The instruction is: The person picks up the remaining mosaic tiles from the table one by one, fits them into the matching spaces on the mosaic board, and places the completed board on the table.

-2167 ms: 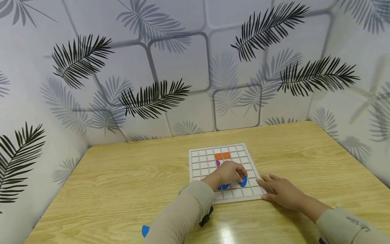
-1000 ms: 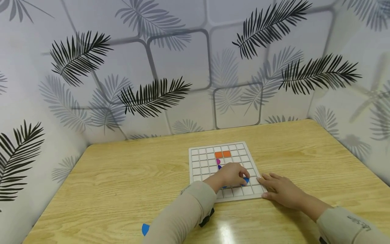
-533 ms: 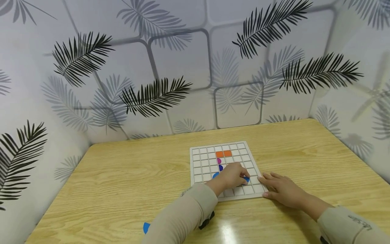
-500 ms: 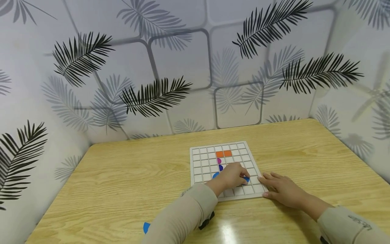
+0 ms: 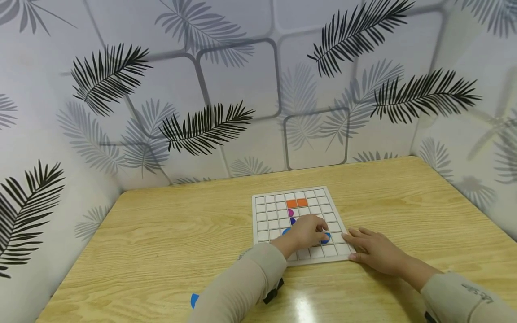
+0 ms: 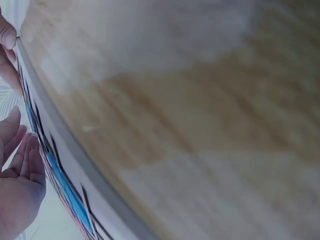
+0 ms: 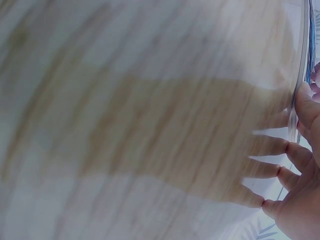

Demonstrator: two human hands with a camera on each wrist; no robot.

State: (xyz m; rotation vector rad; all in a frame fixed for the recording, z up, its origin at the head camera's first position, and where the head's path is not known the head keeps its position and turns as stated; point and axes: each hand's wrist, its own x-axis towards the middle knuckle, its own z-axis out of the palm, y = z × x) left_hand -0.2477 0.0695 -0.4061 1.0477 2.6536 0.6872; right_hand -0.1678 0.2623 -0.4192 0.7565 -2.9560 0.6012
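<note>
A white gridded board [image 5: 262,225] lies on the table. Over its lower right part, my left hand [image 5: 305,231] touches a blue quarter-round piece [image 5: 327,240] with the thumb; the piece looks flat in a grid cell. The index finger is bent above it, apart from the thumb. In the left wrist view, the fingers [image 6: 22,160] hang loosely bent over the board. My right hand [image 5: 375,252] rests with spread fingers against the board's right edge. Another blue piece [image 5: 286,231] is partly hidden by the left hand.
Up the board sit two orange squares [image 5: 296,203], a magenta half-round [image 5: 291,213] and a dark blue half-round [image 5: 292,221]. A loose blue piece [image 5: 194,300] lies on the wooden table [image 5: 161,251] beside the left sleeve. A patterned wall [image 5: 242,134] stands behind.
The blue piece, pinched and tilted earlier, now looks flat on the board. My left hand has shifted slightly left and its fingers have parted from the piece. The right hand stays put.
</note>
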